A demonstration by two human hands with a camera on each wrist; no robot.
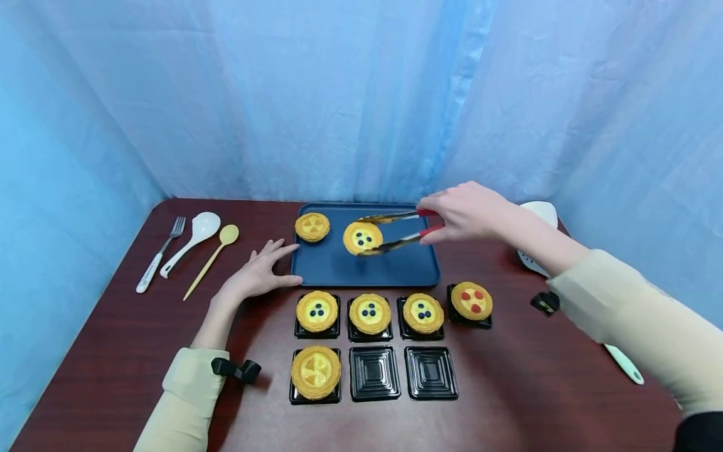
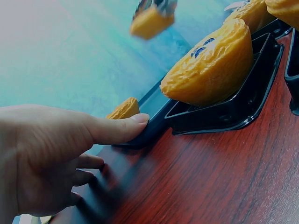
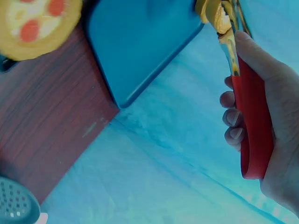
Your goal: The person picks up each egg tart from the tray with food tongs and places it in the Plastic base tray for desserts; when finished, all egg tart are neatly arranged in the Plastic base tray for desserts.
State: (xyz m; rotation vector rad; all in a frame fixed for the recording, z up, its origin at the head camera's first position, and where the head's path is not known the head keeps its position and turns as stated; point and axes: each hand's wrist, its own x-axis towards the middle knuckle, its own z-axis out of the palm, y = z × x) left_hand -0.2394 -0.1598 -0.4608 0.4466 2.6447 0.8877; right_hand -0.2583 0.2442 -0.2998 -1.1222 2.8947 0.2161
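My right hand (image 1: 465, 212) grips red-handled metal tongs (image 3: 254, 116), whose tips hold a blueberry tart (image 1: 363, 238) between them above the blue tray (image 1: 333, 270). In the left wrist view that tart (image 2: 152, 23) hangs well above the table. My left hand (image 1: 257, 271) is at the tray's left edge, fingers spread, thumb touching the near corner. A tart with a wedge-patterned top (image 1: 312, 226) sits in the tray's far left corner. Just in front of the tray, three more blueberry tarts (image 1: 369, 313) and a tart with red topping (image 1: 472, 301) rest in black square holders.
Another wedge-topped tart (image 1: 315, 372) sits in the front row, beside two bare black holders (image 1: 374, 372). To the left lie a fork (image 1: 160, 254), a white ladle (image 1: 192, 242) and a yellow spoon (image 1: 211, 260). A white perforated utensil (image 3: 16, 200) lies at the right.
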